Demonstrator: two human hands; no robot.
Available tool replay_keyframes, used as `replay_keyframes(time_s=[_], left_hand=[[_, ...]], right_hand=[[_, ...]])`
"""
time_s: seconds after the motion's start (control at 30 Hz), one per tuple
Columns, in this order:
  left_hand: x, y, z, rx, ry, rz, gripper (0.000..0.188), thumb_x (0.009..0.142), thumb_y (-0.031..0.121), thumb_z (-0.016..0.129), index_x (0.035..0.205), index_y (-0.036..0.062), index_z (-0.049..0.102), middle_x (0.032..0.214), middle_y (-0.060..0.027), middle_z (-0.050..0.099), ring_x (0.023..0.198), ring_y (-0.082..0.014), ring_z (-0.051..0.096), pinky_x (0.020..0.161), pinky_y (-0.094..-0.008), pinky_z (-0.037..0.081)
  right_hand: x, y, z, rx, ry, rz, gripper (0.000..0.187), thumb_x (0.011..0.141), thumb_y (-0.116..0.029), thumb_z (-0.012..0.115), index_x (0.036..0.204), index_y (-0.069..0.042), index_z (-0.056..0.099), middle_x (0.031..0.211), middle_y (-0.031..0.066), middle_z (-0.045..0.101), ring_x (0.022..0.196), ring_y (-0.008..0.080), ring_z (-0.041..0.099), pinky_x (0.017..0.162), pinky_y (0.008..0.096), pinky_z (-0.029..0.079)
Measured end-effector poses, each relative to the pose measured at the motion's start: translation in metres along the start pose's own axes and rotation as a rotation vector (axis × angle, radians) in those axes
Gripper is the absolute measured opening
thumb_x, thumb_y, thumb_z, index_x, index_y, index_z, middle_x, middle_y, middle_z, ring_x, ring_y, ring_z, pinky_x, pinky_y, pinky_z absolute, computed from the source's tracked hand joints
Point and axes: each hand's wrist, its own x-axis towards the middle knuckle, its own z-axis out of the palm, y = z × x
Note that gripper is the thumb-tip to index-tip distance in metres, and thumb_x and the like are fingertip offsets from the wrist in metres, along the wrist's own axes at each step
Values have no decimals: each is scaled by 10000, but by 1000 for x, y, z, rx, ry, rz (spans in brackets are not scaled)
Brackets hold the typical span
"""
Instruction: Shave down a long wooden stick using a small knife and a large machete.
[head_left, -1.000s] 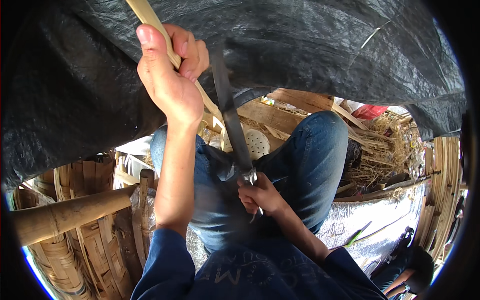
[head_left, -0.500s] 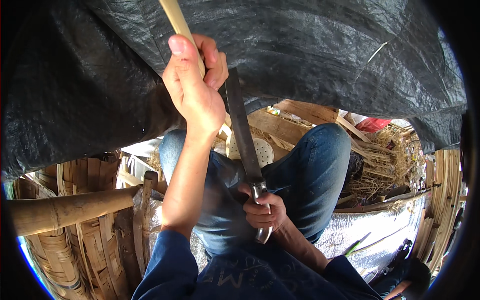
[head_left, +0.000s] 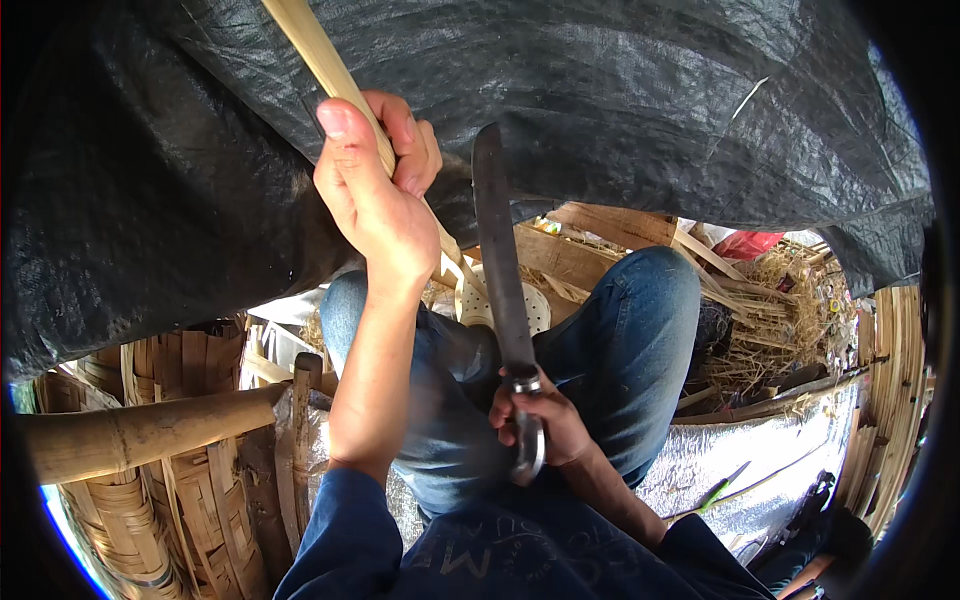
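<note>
My left hand (head_left: pixel 375 195) is raised and wrapped around a long pale bamboo strip (head_left: pixel 318 60) that runs up to the top edge and down toward my knees. My right hand (head_left: pixel 540 425) grips the handle of a long dark machete (head_left: pixel 497 250), blade pointing up beside the strip, just right of my left hand. I sit with both knees in blue jeans (head_left: pixel 640 340) under the hands.
A black plastic tarp (head_left: pixel 650 110) hangs overhead. A thick bamboo pole (head_left: pixel 130 435) lies at the left over woven bamboo baskets (head_left: pixel 120 520). Bamboo scraps and straw (head_left: pixel 770 300) pile up at the right, beside a silvery sheet (head_left: pixel 760 450). A white perforated disc (head_left: pixel 480 300) lies between my knees.
My left hand has slid to the right and slightly down along the strip. The machete blade has swung upright and risen, with my right hand lower at its handle.
</note>
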Motion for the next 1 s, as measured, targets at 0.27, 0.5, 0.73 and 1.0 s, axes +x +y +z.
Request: replay_keyframes(time_s=[0.27, 0.5, 0.73, 1.0], left_hand=[[-1, 1, 3, 64, 16, -14, 531, 952, 536, 382, 743, 49, 417, 550, 14, 317, 420, -56, 227, 422, -230, 183], [0, 0, 3, 15, 45, 7, 516, 973, 472, 398, 732, 18, 442, 587, 5, 364, 454, -45, 274, 416, -220, 198], [-2, -3, 6, 30, 18, -16, 543, 966, 495, 397, 709, 19, 439, 556, 19, 338, 439, -46, 257, 421, -226, 199], [2, -2, 3, -23, 100, -34, 524, 976, 474, 388, 684, 39, 415, 534, 32, 320, 442, -47, 254, 418, -228, 187]], right_hand=[[12, 6, -26, 34, 209, 326, 76, 874, -92, 548, 914, -138, 503, 581, -81, 337, 440, 23, 311, 392, 185, 249], [5, -12, 21, 275, -192, 464, 171, 803, -27, 482, 920, -140, 428, 559, -74, 283, 424, 45, 260, 386, 220, 219], [21, -7, 0, 356, -121, 497, 136, 795, -36, 490, 858, -148, 447, 551, -76, 281, 417, 47, 260, 389, 218, 211], [13, 3, 13, 186, -51, 432, 153, 829, -53, 486, 743, -164, 426, 537, -81, 271, 410, 41, 247, 374, 215, 209]])
